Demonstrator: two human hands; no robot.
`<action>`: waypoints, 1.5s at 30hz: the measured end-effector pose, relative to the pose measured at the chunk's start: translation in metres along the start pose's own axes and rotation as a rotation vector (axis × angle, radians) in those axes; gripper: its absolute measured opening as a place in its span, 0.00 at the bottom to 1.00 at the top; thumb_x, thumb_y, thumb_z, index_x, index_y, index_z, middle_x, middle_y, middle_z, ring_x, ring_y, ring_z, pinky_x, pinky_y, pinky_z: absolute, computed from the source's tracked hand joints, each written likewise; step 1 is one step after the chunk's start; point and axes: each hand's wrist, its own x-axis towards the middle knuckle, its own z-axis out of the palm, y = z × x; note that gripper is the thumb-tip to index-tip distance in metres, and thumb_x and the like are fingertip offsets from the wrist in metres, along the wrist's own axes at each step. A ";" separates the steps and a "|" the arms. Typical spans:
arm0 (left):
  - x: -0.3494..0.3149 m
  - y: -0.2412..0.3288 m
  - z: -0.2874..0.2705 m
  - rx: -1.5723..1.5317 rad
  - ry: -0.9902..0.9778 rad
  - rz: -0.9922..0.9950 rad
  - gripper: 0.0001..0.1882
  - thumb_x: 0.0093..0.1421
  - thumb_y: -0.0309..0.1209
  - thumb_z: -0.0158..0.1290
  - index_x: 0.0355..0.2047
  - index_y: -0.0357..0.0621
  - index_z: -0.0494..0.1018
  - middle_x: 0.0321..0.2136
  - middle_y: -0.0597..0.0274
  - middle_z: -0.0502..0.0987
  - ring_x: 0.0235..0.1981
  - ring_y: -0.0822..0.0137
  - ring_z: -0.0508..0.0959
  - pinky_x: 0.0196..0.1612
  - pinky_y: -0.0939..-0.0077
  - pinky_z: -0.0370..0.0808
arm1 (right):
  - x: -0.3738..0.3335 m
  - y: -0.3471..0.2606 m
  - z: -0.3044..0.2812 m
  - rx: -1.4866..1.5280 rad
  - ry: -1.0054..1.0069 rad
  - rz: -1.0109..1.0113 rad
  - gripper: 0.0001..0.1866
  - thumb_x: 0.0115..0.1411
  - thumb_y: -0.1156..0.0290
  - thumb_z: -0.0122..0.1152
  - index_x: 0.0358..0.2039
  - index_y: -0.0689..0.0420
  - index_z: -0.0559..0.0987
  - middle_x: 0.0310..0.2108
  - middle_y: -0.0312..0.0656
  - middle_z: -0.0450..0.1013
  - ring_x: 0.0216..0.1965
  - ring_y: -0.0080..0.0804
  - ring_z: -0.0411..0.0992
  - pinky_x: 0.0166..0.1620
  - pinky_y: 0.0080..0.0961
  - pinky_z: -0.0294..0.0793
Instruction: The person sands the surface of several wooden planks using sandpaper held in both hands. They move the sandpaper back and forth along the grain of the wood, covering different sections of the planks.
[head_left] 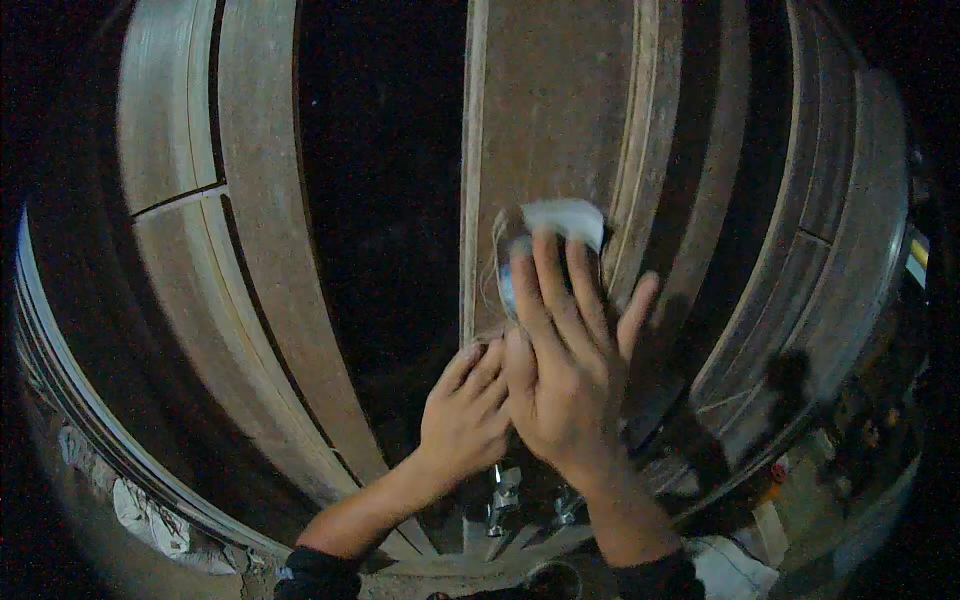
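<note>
My right hand (567,370) reaches forward with its fingers stretched out and the little finger spread to the side. Its fingertips lie over a pale white and blue piece (565,213), blurred, perhaps cloth or a pad. Thin loose strands (490,275) hang along the left side of that piece, down toward my left fingers. Beside the right thumb, my left hand (468,408) is closed with its fingers curled. What it holds, if anything, is hidden. Both hands are over the brownish middle board (550,110).
Long boards (265,150) run away from me on the left, with more long strips (830,200) on the right and dark gaps between. Metal fittings (503,492) sit below my hands. A whitish crumpled sack (150,520) lies at the lower left, another pale sack (735,570) at the lower right.
</note>
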 end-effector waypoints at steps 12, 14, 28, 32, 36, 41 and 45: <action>0.079 -0.015 -0.006 0.333 0.077 -0.188 0.28 0.57 0.34 0.47 0.59 0.49 0.69 0.63 0.61 0.66 0.60 0.60 0.67 0.65 0.61 0.55 | -0.166 0.051 -0.023 0.344 0.332 0.371 0.30 0.70 0.63 0.29 0.61 0.76 0.60 0.64 0.62 0.57 0.67 0.54 0.54 0.68 0.42 0.50; 0.067 -0.003 -0.007 0.300 0.045 -0.106 0.26 0.56 0.34 0.47 0.57 0.48 0.71 0.61 0.60 0.68 0.59 0.61 0.68 0.65 0.61 0.56 | -0.191 0.062 -0.011 0.353 0.188 0.499 0.30 0.70 0.63 0.30 0.62 0.77 0.59 0.64 0.62 0.57 0.67 0.53 0.54 0.68 0.42 0.52; 0.091 -0.014 -0.006 0.463 0.087 -0.223 0.31 0.60 0.32 0.46 0.64 0.37 0.60 0.66 0.42 0.56 0.69 0.44 0.52 0.68 0.48 0.48 | -0.134 0.119 0.011 0.274 0.319 0.074 0.25 0.69 0.62 0.39 0.59 0.65 0.70 0.61 0.55 0.65 0.64 0.55 0.60 0.65 0.51 0.54; 0.021 0.020 0.004 0.342 -0.075 -0.058 0.23 0.59 0.35 0.48 0.53 0.40 0.72 0.60 0.43 0.66 0.60 0.45 0.66 0.62 0.47 0.59 | -0.158 0.134 0.035 0.089 0.080 0.056 0.18 0.64 0.62 0.50 0.51 0.54 0.80 0.58 0.44 0.70 0.66 0.50 0.58 0.66 0.58 0.48; 0.005 0.015 -0.008 0.383 -0.097 0.107 0.21 0.57 0.38 0.52 0.49 0.42 0.74 0.57 0.45 0.69 0.55 0.48 0.70 0.57 0.49 0.64 | -0.186 0.145 0.049 0.072 0.103 -0.104 0.14 0.59 0.63 0.58 0.45 0.48 0.83 0.54 0.37 0.73 0.67 0.45 0.58 0.66 0.66 0.42; 0.054 -0.014 -0.003 0.403 0.040 -0.031 0.22 0.63 0.35 0.47 0.55 0.40 0.70 0.61 0.40 0.65 0.64 0.42 0.62 0.64 0.47 0.57 | -0.138 0.150 0.038 -0.004 0.108 -0.018 0.18 0.62 0.58 0.54 0.52 0.42 0.79 0.60 0.29 0.68 0.68 0.38 0.55 0.67 0.67 0.31; 0.033 -0.006 0.002 0.406 -0.052 -0.129 0.23 0.65 0.31 0.47 0.61 0.41 0.62 0.66 0.43 0.57 0.67 0.42 0.56 0.66 0.40 0.52 | -0.125 0.152 0.033 0.014 0.135 0.001 0.18 0.64 0.60 0.50 0.51 0.48 0.79 0.60 0.35 0.69 0.68 0.44 0.54 0.67 0.68 0.28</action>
